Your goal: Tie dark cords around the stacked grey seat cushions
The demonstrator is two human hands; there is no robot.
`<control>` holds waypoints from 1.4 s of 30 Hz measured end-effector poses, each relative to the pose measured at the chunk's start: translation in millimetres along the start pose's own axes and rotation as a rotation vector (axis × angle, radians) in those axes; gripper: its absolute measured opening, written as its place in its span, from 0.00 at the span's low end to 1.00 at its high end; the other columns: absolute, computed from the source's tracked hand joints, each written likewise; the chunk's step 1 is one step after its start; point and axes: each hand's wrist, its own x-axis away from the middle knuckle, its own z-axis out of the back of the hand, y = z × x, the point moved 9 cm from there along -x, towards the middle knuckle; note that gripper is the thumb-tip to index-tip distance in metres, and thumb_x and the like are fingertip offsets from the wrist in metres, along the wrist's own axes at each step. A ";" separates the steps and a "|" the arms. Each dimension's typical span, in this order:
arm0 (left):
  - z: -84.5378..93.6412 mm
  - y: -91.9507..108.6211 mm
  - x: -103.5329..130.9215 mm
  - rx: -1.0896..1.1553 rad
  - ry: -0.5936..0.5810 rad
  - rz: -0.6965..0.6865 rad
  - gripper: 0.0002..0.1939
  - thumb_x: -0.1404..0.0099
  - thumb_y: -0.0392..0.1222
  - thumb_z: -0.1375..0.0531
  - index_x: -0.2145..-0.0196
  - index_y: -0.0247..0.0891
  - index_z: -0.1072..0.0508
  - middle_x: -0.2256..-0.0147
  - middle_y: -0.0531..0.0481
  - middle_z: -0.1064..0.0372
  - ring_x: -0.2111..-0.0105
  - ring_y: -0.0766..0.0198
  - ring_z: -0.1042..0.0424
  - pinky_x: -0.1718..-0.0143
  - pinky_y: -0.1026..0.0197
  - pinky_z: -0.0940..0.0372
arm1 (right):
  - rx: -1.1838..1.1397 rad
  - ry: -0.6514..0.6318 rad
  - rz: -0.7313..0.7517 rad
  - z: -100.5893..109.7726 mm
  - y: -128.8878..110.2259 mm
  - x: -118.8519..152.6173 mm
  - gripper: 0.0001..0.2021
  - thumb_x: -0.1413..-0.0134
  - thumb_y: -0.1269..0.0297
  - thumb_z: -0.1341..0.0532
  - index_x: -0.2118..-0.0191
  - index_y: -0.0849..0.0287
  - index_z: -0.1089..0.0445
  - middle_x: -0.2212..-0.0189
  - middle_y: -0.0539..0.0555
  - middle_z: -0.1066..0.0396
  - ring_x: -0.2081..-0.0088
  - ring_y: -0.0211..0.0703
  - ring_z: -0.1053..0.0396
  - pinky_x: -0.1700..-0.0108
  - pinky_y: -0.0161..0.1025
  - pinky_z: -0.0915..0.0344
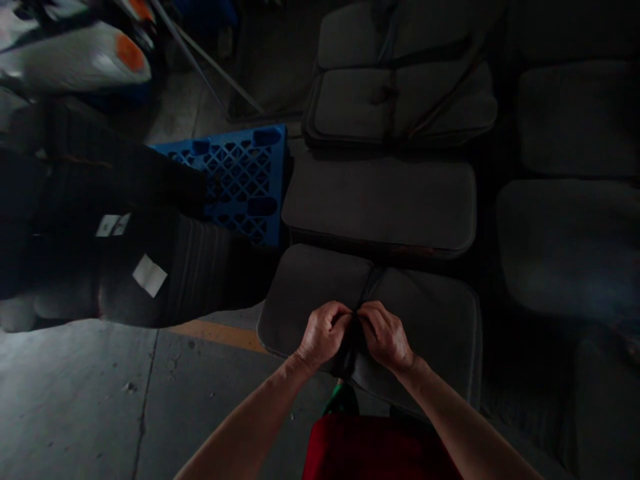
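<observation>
Near and to the right of the blue pallet [275,167], in the head view, lies the tied bundle [310,280]: flat grey pads with rounded corners, stacked in layers. A dark band [373,283] crosses its middle and draws the top surface in. The left hand [325,333] and right hand [387,337] meet over this band; on each, thumb and forefinger are pressed together, pinching it. The exact strand or knot is hidden by the fingertips. A stack [380,200] with no visible band on top sits just right of the pallet; a strapped stack [350,100] lies beyond it, farther from the person.

Handling: the pads appear soft-faced, slightly yielding, not fragile or slippery; the whole bundle is probably heavy. Grip the band at the centre for tensioning; for lifting, support both short ends from beneath, as the band alone may slip.
</observation>
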 end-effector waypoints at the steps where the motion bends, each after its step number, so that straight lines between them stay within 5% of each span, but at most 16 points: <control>1: 1.8 4.8 -2.5 -0.054 -0.020 -0.030 0.06 0.35 0.37 0.44 0.68 0.37 0.27 0.70 0.51 0.28 0.68 0.65 0.29 0.65 0.66 0.37 | 0.007 -0.003 -0.003 -1.1 0.4 -0.1 0.06 0.36 0.74 0.47 0.61 0.60 0.34 0.66 0.56 0.31 0.65 0.40 0.30 0.62 0.35 0.31; 6: 2.2 31.2 -15.4 -0.517 -0.311 -0.266 0.07 0.32 0.34 0.48 0.65 0.38 0.31 0.66 0.52 0.32 0.66 0.65 0.32 0.64 0.64 0.39 | 0.075 -0.034 -0.008 -7.0 0.4 0.3 0.07 0.36 0.74 0.48 0.61 0.60 0.33 0.66 0.56 0.31 0.66 0.42 0.31 0.63 0.37 0.33; 11: 0.2 25.1 -16.5 -0.835 -0.504 -0.366 0.06 0.32 0.33 0.48 0.64 0.39 0.32 0.63 0.49 0.33 0.63 0.61 0.32 0.62 0.61 0.38 | 0.209 -0.141 0.012 -12.3 2.1 7.2 0.10 0.38 0.76 0.48 0.64 0.59 0.32 0.69 0.55 0.31 0.68 0.43 0.34 0.65 0.39 0.37; 15: -0.4 19.8 -14.9 -0.872 -0.454 -0.364 0.08 0.31 0.33 0.49 0.65 0.38 0.32 0.64 0.49 0.33 0.63 0.61 0.33 0.60 0.60 0.37 | 0.223 -0.214 -0.035 -9.2 7.3 6.0 0.10 0.39 0.76 0.48 0.65 0.58 0.32 0.71 0.53 0.32 0.70 0.41 0.34 0.67 0.38 0.38; 19: 7.9 24.5 -8.6 -0.782 -0.338 -0.302 0.07 0.31 0.38 0.48 0.59 0.38 0.31 0.59 0.48 0.32 0.58 0.61 0.32 0.54 0.59 0.36 | -0.043 -0.237 -0.168 3.2 11.5 -4.9 0.09 0.41 0.69 0.42 0.55 0.56 0.34 0.62 0.53 0.30 0.64 0.42 0.30 0.61 0.38 0.31; 23: 6.8 26.9 8.1 -0.783 -0.252 -0.311 0.32 0.36 0.55 0.41 0.38 0.44 0.40 0.38 0.43 0.44 0.38 0.48 0.46 0.37 0.43 0.51 | -0.364 0.129 -0.496 44.5 45.2 -16.1 0.19 0.42 0.58 0.39 0.48 0.56 0.41 0.63 0.52 0.30 0.71 0.39 0.30 0.68 0.38 0.28; 25: -1.9 14.1 13.6 -0.848 -0.281 -0.250 0.48 0.42 0.66 0.40 0.32 0.44 0.51 0.31 0.41 0.58 0.33 0.40 0.57 0.35 0.34 0.60 | -0.453 0.369 -0.679 66.1 70.0 -18.0 0.23 0.43 0.53 0.39 0.47 0.57 0.44 0.67 0.50 0.31 0.73 0.39 0.30 0.73 0.37 0.29; 28: -16.2 -4.5 16.0 -0.923 -0.350 -0.186 0.54 0.44 0.71 0.43 0.30 0.44 0.61 0.29 0.42 0.74 0.31 0.38 0.70 0.36 0.29 0.68 | -0.480 0.549 -0.839 84.0 97.1 -31.9 0.31 0.49 0.49 0.36 0.44 0.58 0.45 0.66 0.50 0.30 0.74 0.40 0.30 0.77 0.35 0.31; 31: -22.3 -13.1 12.8 -0.946 -0.406 -0.152 0.55 0.42 0.72 0.46 0.30 0.43 0.66 0.30 0.41 0.79 0.31 0.39 0.74 0.37 0.28 0.71 | -0.476 0.519 -0.861 84.8 113.0 -56.6 0.32 0.50 0.48 0.37 0.43 0.60 0.41 0.66 0.52 0.29 0.76 0.38 0.32 0.79 0.34 0.34; 34: -22.7 -13.8 8.5 -0.950 -0.456 -0.123 0.55 0.42 0.73 0.47 0.30 0.42 0.66 0.30 0.40 0.80 0.31 0.39 0.76 0.37 0.28 0.71 | -0.457 0.430 -0.841 79.0 119.9 -71.8 0.24 0.48 0.47 0.39 0.54 0.62 0.29 0.73 0.51 0.30 0.79 0.38 0.33 0.79 0.34 0.37; 42: -27.0 -11.3 2.9 -0.904 -0.534 -0.069 0.55 0.42 0.74 0.50 0.30 0.37 0.65 0.31 0.38 0.84 0.32 0.39 0.80 0.38 0.26 0.76 | -0.345 0.320 -0.631 75.8 99.1 -118.2 0.16 0.52 0.48 0.36 0.67 0.57 0.22 0.62 0.55 0.27 0.65 0.43 0.28 0.62 0.39 0.30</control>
